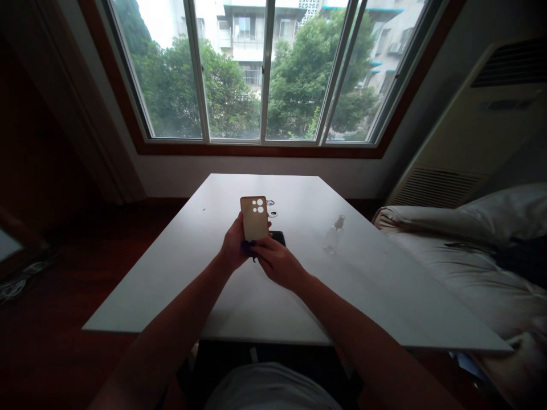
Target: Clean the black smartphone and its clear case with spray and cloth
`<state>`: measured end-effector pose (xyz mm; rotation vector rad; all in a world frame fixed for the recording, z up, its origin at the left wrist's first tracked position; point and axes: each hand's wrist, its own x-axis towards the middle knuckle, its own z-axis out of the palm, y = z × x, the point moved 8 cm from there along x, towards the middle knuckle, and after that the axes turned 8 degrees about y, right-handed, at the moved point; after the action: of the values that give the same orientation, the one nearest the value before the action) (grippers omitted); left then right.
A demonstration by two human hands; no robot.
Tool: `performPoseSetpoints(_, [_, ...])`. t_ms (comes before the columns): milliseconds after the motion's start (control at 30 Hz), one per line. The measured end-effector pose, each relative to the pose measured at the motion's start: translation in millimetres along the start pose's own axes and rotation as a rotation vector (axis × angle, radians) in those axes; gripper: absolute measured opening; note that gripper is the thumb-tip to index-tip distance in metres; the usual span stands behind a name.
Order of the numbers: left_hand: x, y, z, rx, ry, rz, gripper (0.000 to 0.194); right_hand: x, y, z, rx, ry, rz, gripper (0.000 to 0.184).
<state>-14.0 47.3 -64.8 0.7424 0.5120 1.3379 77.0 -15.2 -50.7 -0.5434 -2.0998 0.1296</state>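
Note:
My left hand (233,244) is closed around the left side of a tan, see-through phone case (255,223), held upright above the table with its camera holes at the top. Some of its fingertips show at the case's right edge. At the case's lower edge, my right hand (280,262) pinches a small dark bluish thing (248,247), perhaps a bit of cloth; its kind is unclear. Behind the hands lies a flat black object (278,237), partly hidden. Just beyond the case, small round-edged pieces (272,209) rest on the table, partly covered by it.
A clear spray bottle (333,236) stands on the white table (179,285), right of my hands. The table's far edge faces a window (265,85). A covered sofa (448,250) is along the right side, and cables (21,282) lie on the floor at left.

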Motion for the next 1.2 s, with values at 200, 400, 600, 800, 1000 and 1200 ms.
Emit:
performPoseSetpoints(200, [4,4,-3.8,-0.133,-0.013,-0.002,0.057,-8,17,-12,-0.173,-0.002,-0.054,0.031])
performPoseSetpoints(400, [2,-15,-7.3,0.000,0.001,-0.141,0.065,-9,38,-24,-0.212,0.171,0.079,0.030])
performPoseSetpoints(600, [-9,-41,-0.7,0.250,-0.037,-0.213,0.062,-7,55,-64,-0.268,0.515,0.250,0.018])
performPoseSetpoints(800, [-13,-46,6.5,0.369,-0.065,-0.189,0.072,-7,49,-80,-0.168,0.640,0.263,0.019])
performPoseSetpoints(1000, [-4,-45,-3.4,0.354,0.028,-0.052,0.077,-3,38,-54,0.099,0.592,0.302,0.013])
performPoseSetpoints(1200, [-2,-29,-3.4,0.145,0.042,-0.073,0.081,-3,20,-12,0.268,0.294,0.268,0.010])
